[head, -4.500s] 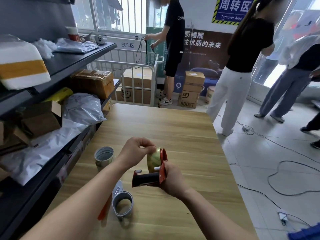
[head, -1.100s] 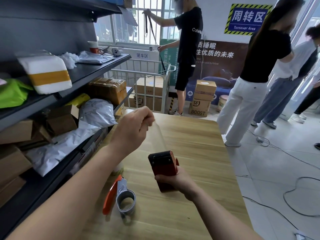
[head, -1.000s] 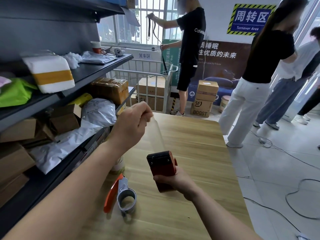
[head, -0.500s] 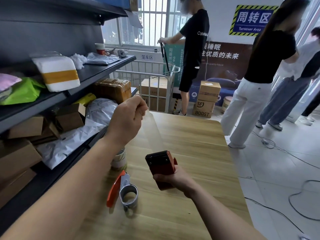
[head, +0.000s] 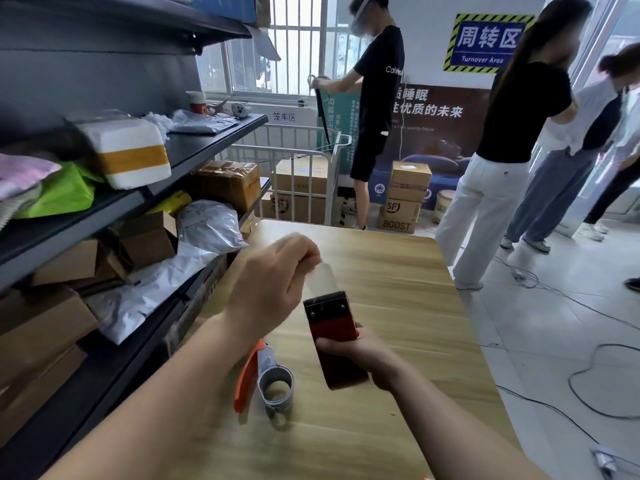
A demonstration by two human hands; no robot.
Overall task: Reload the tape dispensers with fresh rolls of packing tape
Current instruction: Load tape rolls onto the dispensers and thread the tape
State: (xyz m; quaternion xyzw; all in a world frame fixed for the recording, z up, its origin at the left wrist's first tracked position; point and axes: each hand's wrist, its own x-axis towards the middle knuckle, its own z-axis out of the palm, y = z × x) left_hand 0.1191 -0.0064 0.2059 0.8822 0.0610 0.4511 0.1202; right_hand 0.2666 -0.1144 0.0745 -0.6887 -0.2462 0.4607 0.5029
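My right hand (head: 360, 358) grips a red tape dispenser (head: 334, 336) from below, holding it above the wooden table (head: 398, 271) with its black cutter end pointing away from me. A short strip of clear tape (head: 323, 280) runs from that end up to my left hand (head: 273, 285), which pinches its free end just above and left of the dispenser. The roll inside the dispenser is hidden. An orange-handled dispenser (head: 263, 375) with an empty-looking grey ring lies on the table under my left forearm.
Dark shelves (head: 194, 147) packed with boxes and plastic parcels line the table's left side. A white cage cart (head: 301, 181) and cardboard boxes (head: 403, 199) stand past the far edge. Several people stand on the tiled floor to the right, where cables (head: 588, 386) trail.
My left hand has dropped lower and closer to the dispenser, so the stretched strip of tape is shorter. My right hand keeps the dispenser almost still.
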